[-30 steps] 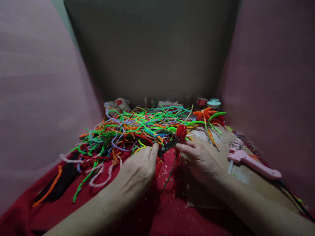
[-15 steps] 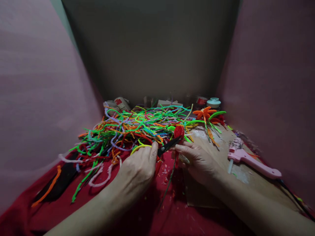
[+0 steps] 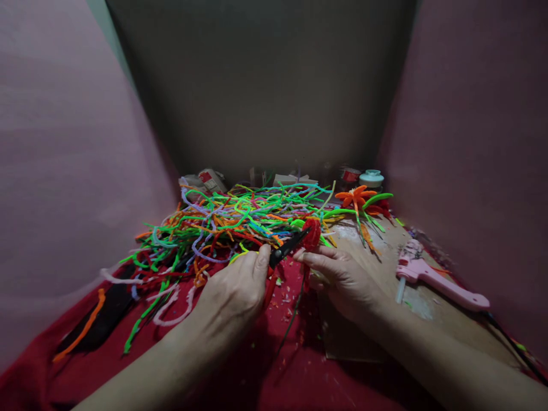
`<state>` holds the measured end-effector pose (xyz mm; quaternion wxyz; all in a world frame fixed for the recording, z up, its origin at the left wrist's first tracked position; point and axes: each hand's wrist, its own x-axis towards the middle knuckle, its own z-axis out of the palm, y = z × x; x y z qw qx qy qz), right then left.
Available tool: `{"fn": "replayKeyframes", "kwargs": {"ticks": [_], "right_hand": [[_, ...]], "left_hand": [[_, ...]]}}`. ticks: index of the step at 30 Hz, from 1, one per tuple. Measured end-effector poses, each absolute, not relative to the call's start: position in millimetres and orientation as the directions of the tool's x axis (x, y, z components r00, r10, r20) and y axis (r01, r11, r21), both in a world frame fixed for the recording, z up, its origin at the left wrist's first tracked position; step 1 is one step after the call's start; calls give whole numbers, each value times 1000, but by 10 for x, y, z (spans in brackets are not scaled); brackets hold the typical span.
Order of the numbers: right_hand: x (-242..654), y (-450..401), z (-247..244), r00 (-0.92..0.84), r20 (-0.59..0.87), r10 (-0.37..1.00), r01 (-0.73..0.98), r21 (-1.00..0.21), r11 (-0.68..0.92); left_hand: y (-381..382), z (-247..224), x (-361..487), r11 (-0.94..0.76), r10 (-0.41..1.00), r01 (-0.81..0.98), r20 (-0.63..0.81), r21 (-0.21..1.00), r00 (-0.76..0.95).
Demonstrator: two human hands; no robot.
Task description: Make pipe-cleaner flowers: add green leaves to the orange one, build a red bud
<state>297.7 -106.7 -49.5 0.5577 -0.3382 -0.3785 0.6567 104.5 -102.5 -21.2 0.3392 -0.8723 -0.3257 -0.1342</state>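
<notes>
My left hand [image 3: 240, 285] is closed on a pair of scissors [image 3: 280, 254] with dark blades and a red handle, its fingers mostly hidden behind the back of the hand. The blade tips reach a fuzzy red flower head [image 3: 313, 233] made of pipe cleaner. My right hand [image 3: 336, 274] pinches this red flower just below its head, between thumb and fingers. From there a thin dark stem [image 3: 291, 322] slants down to the left, over the red cloth [image 3: 240, 377].
A tangled heap of coloured pipe cleaners [image 3: 240, 214] lies behind my hands. On the board [image 3: 385, 297] at right are a pink glue gun [image 3: 440, 285] and an orange pipe-cleaner flower [image 3: 356, 197]. A jar with a pale teal lid [image 3: 371, 178] stands behind; bits of fluff dot the cloth.
The scissors and my left hand have shifted slightly left and down, and the blade tips now lie across the flower head's left side. My right hand stays nearly in place.
</notes>
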Motion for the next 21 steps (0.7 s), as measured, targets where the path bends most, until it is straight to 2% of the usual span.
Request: {"fn": "replayKeyframes", "kwargs": {"ticks": [7,16,21], "right_hand": [[2952,-1118,-466,-161,78,984,-531,-847,-20],[2964,-1126,-466,-77,114,991,-430,-900,70],[2967,-1111,-477,-14,188,982,-388,-906,168]], "left_hand": [[-1075,-210,1093,-499,481,664,460,-557,747],[-1104,-178,1130,-465,448,655,479,-596,755],[-1106,-182,1154,-437,445,656,486,-615,752]]}}
